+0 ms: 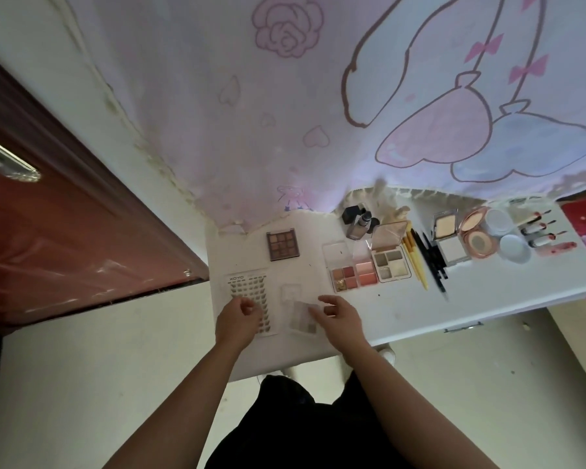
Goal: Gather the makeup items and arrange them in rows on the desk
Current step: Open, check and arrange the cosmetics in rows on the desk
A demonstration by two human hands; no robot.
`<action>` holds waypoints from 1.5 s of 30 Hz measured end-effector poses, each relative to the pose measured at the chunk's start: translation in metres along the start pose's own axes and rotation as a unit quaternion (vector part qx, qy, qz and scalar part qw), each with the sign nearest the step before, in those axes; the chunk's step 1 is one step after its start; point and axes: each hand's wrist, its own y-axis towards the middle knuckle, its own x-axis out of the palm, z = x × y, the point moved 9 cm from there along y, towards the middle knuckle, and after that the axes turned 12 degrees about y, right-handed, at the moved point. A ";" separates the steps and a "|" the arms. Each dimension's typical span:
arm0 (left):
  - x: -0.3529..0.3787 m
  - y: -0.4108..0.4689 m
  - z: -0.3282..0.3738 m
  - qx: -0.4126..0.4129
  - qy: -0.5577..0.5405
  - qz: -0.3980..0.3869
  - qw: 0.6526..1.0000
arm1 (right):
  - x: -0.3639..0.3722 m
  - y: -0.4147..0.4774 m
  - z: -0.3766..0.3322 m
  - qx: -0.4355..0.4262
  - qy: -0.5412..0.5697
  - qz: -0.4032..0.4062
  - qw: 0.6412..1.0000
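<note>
A white desk carries the makeup. My left hand hovers with loosely curled fingers over a false-lash card at the desk's left front and holds nothing. My right hand has its fingertips at the right edge of a clear-lidded grey eyeshadow case lying flat; thumb and fingers are apart. Behind lie a brown eyeshadow palette, a pink blush palette and a beige four-pan palette. Yellow brushes, black pencils, compacts and lipsticks line up to the right.
A foundation bottle stands at the desk's back by a pink printed cloth on the wall. A reddish door is left of the desk. Round white lids lie near the lipsticks. The floor is pale.
</note>
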 end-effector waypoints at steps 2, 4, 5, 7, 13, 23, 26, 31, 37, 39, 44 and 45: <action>-0.004 -0.006 0.013 -0.004 -0.084 -0.017 0.996 | -0.004 -0.003 -0.008 0.012 0.097 -0.015 0.995; -0.006 -0.016 0.032 -0.004 -0.170 -0.051 0.984 | -0.005 -0.007 -0.022 0.023 0.179 -0.036 0.983; -0.007 -0.021 0.042 0.004 -0.202 -0.069 0.977 | -0.005 -0.009 -0.030 0.022 0.204 -0.048 0.977; -0.010 -0.034 0.065 0.037 -0.236 -0.100 0.966 | -0.004 -0.015 -0.051 0.011 0.240 -0.072 0.968; -0.028 -0.062 0.120 0.121 -0.353 -0.125 0.919 | -0.008 -0.031 -0.104 -0.001 0.319 -0.144 0.937; -0.034 -0.078 0.169 0.182 -0.417 -0.217 0.864 | -0.018 -0.042 -0.129 0.069 0.342 -0.199 0.916; -0.030 -0.076 0.172 0.174 -0.421 -0.223 0.862 | -0.024 -0.040 -0.128 0.052 0.316 -0.197 0.927; -0.028 -0.071 0.172 0.150 -0.409 -0.177 0.883 | -0.030 -0.042 -0.135 -0.052 0.179 -0.170 0.968; -0.031 -0.066 0.175 0.153 -0.418 -0.166 0.880 | -0.031 -0.049 -0.151 -0.153 0.123 -0.170 0.966; -0.031 -0.068 0.178 0.156 -0.431 -0.191 0.868 | -0.032 -0.050 -0.153 -0.154 0.132 -0.171 0.964; -0.035 -0.067 0.183 0.171 -0.444 -0.218 0.852 | -0.029 -0.051 -0.156 -0.140 0.150 -0.194 0.959; -0.035 -0.067 0.184 0.172 -0.446 -0.218 0.851 | -0.028 -0.050 -0.156 -0.142 0.150 -0.195 0.959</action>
